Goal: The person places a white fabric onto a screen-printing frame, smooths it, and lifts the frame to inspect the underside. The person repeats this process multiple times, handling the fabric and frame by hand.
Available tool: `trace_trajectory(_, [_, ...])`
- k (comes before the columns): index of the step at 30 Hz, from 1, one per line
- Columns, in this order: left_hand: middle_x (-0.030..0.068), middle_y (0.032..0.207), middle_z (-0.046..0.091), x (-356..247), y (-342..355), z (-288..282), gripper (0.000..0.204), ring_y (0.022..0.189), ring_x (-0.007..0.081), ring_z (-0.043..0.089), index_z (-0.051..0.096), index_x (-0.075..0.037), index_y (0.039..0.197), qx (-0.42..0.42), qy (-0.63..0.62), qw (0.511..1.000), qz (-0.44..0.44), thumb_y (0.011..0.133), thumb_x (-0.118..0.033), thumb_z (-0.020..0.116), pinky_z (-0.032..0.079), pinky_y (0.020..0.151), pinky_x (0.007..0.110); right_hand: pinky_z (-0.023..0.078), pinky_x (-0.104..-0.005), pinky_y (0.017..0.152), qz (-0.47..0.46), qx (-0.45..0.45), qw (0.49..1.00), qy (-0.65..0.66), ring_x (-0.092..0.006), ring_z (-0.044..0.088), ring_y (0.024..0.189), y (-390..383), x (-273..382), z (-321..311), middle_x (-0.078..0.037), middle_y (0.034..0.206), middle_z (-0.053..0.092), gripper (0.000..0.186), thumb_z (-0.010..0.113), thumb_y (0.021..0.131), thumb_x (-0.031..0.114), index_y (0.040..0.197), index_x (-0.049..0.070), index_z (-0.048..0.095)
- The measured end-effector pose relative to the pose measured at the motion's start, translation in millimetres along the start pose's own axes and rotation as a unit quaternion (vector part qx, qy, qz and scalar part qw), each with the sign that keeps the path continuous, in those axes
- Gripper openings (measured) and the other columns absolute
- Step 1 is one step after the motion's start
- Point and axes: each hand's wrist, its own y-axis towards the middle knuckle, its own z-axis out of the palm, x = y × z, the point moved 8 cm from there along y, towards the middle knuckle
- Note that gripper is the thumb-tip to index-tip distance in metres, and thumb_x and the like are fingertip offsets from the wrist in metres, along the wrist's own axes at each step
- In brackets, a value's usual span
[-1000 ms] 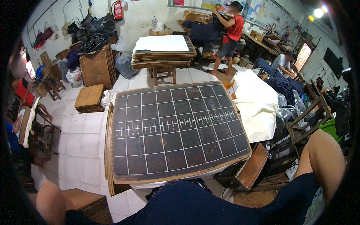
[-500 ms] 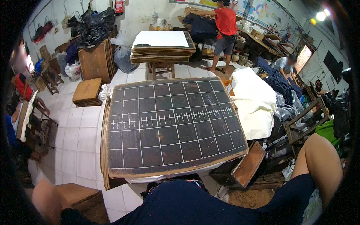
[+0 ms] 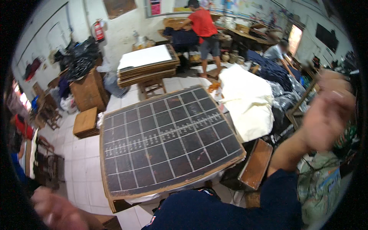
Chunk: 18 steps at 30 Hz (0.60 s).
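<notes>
The left hand [image 3: 55, 210] and right hand [image 3: 330, 112] sit well apart on my feed, too blurred for me to tell open from closed. Between them lies the dark gridded board [image 3: 170, 142], with cream cloth [image 3: 247, 100] at its right and stacked boards [image 3: 149, 69] beyond.

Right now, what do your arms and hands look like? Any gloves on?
No gloves: the left hand and right hand are both bare. The right forearm is bare too, below a dark navy sleeve. The hands are too blurred to show small details.
</notes>
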Motion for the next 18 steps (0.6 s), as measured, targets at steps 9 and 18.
trace_trajectory(9, [0.0159, 0.121, 0.058, 91, -348, 228, 0.035, 0.114, 0.0295, 0.054, 0.061, -0.001, 0.12, 0.285, 0.176, 0.813, -0.477, 0.093, -0.023, 0.064, 0.04, 0.099, 0.04, 0.046, -0.0217, 0.06, 0.727, -0.102, 0.674, -0.079, -0.0077, 0.058, 0.067, -459, -192, -81, -0.002, 0.079, 0.066, 0.017, 0.06, 0.093, 0.01, 0.104, 0.001, 0.069])
trace_trajectory(18, [0.0202, 0.157, 0.03, 38, -430, 294, 0.062, 0.148, 0.0365, 0.022, 0.046, -0.004, 0.144, 0.454, 0.33, 0.712, -0.422, 0.092, -0.034, 0.062, 0.013, 0.119, 0.054, 0.052, -0.0254, 0.068, 0.726, -0.04, 0.668, -0.156, -0.0114, 0.067, 0.073, -618, -195, -110, -0.009, 0.079, 0.073, 0.015, 0.071, 0.083, 0.008, 0.094, -0.002, 0.073])
